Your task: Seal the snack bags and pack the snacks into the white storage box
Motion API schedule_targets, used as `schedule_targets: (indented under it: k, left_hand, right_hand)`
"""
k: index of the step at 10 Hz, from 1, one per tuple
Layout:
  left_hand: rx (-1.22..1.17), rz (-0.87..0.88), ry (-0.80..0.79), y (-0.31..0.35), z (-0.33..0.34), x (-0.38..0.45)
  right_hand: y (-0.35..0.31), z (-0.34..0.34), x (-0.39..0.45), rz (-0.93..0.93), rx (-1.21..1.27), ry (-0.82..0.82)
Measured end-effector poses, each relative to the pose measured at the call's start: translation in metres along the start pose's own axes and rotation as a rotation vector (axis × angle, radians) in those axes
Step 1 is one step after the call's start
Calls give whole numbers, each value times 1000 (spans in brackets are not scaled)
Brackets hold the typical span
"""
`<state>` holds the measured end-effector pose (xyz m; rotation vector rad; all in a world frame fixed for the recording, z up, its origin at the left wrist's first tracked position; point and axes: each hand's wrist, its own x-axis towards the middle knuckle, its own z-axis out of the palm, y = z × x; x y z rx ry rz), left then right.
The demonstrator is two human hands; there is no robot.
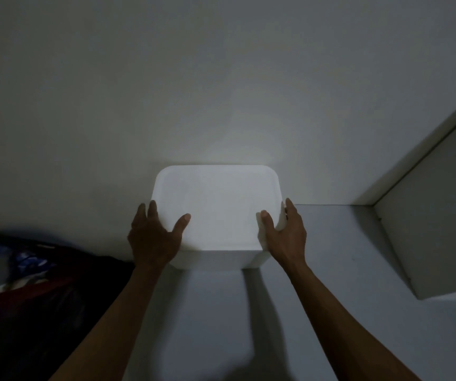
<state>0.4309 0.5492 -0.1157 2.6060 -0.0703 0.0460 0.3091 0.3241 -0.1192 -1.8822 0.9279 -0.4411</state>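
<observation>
2 spread hands, left hand [154,237] and right hand [284,232], clasping white storage box [217,213] sides

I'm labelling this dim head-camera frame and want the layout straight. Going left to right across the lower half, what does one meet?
Dark bundle with blue patterned fabric → left hand → white storage box, lid on → right hand → white panel angled along the right edge. Both hands grip the box's sides.

Left hand [154,237] and right hand [284,232] outstretched, fingers spread.
</observation>
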Motion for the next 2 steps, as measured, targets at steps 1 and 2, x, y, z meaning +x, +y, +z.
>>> schedule_targets:
  k: [1, 2]
  left_hand:
    - [-49, 114, 123, 5, -3, -20]
    - [-152, 88, 76, 17, -11, -49]
  right_hand:
    - [-1, -12, -16, -28, 34, 16]
    - [0, -27, -36, -45, 73, 10]
